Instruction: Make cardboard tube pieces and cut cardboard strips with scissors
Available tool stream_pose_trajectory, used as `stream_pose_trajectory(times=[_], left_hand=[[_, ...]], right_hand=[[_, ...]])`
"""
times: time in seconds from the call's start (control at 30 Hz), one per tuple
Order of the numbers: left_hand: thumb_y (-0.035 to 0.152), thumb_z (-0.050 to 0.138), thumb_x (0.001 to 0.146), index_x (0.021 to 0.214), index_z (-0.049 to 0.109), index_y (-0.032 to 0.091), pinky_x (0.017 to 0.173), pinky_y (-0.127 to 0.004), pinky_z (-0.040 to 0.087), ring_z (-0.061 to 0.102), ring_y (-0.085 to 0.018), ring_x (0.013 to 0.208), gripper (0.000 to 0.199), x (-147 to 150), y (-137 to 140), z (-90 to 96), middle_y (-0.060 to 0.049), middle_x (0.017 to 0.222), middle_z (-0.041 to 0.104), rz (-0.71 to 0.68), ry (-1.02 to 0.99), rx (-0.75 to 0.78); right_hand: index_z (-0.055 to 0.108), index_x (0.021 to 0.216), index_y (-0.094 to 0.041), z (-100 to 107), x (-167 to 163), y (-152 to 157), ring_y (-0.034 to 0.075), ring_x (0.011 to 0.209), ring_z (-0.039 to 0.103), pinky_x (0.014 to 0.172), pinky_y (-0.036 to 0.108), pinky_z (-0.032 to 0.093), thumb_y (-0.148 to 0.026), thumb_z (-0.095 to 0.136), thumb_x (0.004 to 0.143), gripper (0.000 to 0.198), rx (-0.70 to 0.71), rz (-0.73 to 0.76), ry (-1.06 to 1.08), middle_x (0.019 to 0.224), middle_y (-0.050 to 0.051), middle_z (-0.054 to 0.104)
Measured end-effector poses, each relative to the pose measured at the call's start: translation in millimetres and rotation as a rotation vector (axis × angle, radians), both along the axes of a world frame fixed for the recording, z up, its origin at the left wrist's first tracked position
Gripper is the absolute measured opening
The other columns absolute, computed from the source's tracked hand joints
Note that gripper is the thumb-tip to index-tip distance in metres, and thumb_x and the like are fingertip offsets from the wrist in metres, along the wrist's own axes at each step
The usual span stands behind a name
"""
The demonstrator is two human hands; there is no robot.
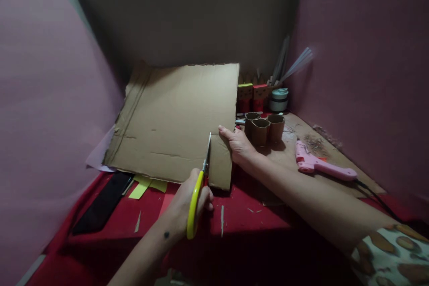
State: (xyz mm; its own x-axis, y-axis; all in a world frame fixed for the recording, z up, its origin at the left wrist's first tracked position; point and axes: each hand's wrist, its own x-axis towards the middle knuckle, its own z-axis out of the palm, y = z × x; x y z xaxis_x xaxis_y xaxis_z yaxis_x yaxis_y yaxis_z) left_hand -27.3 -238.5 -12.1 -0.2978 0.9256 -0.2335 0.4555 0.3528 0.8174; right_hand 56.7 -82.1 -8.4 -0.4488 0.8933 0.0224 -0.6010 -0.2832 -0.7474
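Observation:
A large sheet of brown cardboard (177,116) is tilted up over the table, with creases along its left side. My right hand (239,143) grips its right edge, thumb on the front face and fingers behind. In my left hand (191,201) are yellow-handled scissors (196,205), held from below. Their blades point up and lie at a slit that runs up from the cardboard's lower edge, left of my right hand. A narrow strip of the sheet stands to the right of the blades.
A pink glue gun (313,161) with a cord lies at the right. Behind my right hand stand three cardboard tubes (260,129), a lidded jar (279,99) and decorated boxes (259,97). A dark flat object (102,205) and yellow paper strips (140,187) lie on the red tablecloth (248,210).

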Motion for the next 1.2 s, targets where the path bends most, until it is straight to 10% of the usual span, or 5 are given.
stream_pose_trajectory(times=[0.77, 1.2], left_hand=[[0.034, 0.044, 0.079, 0.074, 0.048, 0.024, 0.046, -0.028, 0.03, 0.047, -0.019, 0.042, 0.012, 5.7, 5.6, -53.8, 0.001, 0.043, 0.048, 0.11, -0.087, -0.118], [0.04, 0.025, 0.087, 0.059, 0.054, 0.02, 0.054, -0.03, 0.041, 0.058, -0.02, 0.051, 0.045, 18.7, 3.6, 9.0, -0.009, 0.056, 0.062, 0.211, -0.077, -0.355]], right_hand=[[0.066, 0.089, -0.02, -20.1, 31.5, 0.7, 0.022, 0.08, 0.067, 0.071, 0.035, 0.054, -0.027, 0.072, 0.065, 0.025, 0.003, 0.122, -0.004, 0.082, 0.004, 0.072], [0.065, 0.081, -0.017, -12.1, 31.7, -7.6, 0.017, 0.066, 0.066, 0.066, 0.028, 0.055, -0.023, 0.077, 0.059, 0.026, 0.021, 0.092, 0.035, 0.069, 0.001, 0.07]])
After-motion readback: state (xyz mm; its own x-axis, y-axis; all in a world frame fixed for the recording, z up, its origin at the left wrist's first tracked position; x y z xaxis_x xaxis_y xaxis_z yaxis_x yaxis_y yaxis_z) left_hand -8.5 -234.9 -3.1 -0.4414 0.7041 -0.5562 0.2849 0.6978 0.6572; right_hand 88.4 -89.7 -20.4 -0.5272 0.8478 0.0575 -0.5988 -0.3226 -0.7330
